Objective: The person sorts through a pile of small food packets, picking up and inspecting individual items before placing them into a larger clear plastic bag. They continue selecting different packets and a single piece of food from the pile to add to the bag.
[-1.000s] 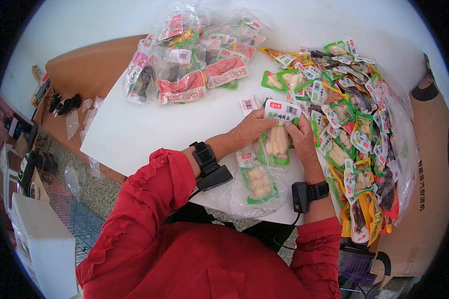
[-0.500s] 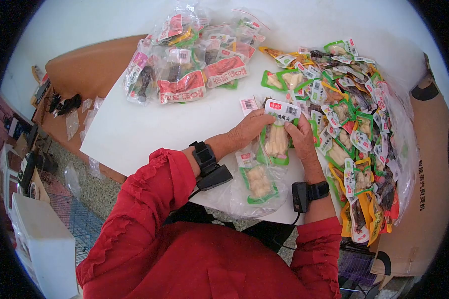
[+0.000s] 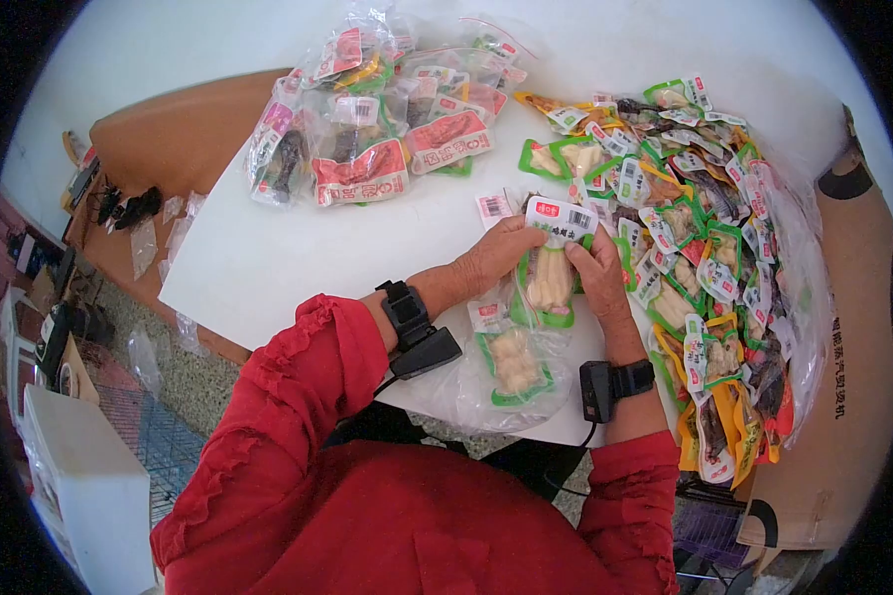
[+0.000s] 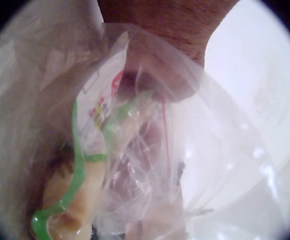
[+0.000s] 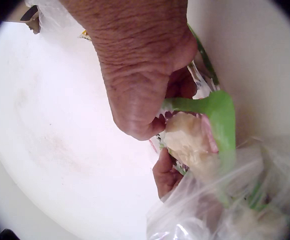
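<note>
Both hands hold one green-edged, vacuum-sealed food packet (image 3: 549, 280) over the table; its white label with a barcode is at the top and pale pieces show through the clear part. My left hand (image 3: 498, 254) grips its left edge, thumb on the front near the label. On the opposite edge my right hand (image 3: 601, 276) pinches it, thumb also in front. Just below lies a clear plastic bag (image 3: 453, 395) with a similar packet (image 3: 515, 361) in it. Clear film covers much of the left wrist view, and the fingers behind the packet are mostly hidden.
A big heap of sealed packets (image 3: 677, 223) with green and yellow edges covers the right side of the white table (image 3: 253, 263). Filled clear bags (image 3: 361, 174) with red labels stand at the back left. Beyond the right edge is a cardboard box (image 3: 848, 327).
</note>
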